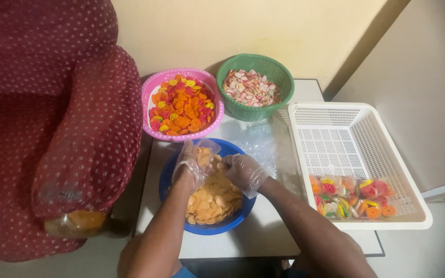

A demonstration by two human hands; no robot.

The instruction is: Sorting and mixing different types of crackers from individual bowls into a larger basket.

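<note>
Both my hands wear thin clear plastic gloves and work over a blue bowl (173, 177) of flat round orange crackers (215, 198). My left hand (189, 167) holds a small clear plastic bag (204, 154) with a few orange crackers inside. My right hand (243, 172) is closed on some crackers right beside the bag's mouth. A stack of clear plastic bags (261, 146) lies just behind the bowl.
A pink basket (153, 90) of red, orange and yellow crackers and a green basket (256, 64) of white and pink ones stand at the table's back. A white crate (356, 154) at the right holds several filled packets (351, 198). A dark red dotted armchair (52, 128) stands left.
</note>
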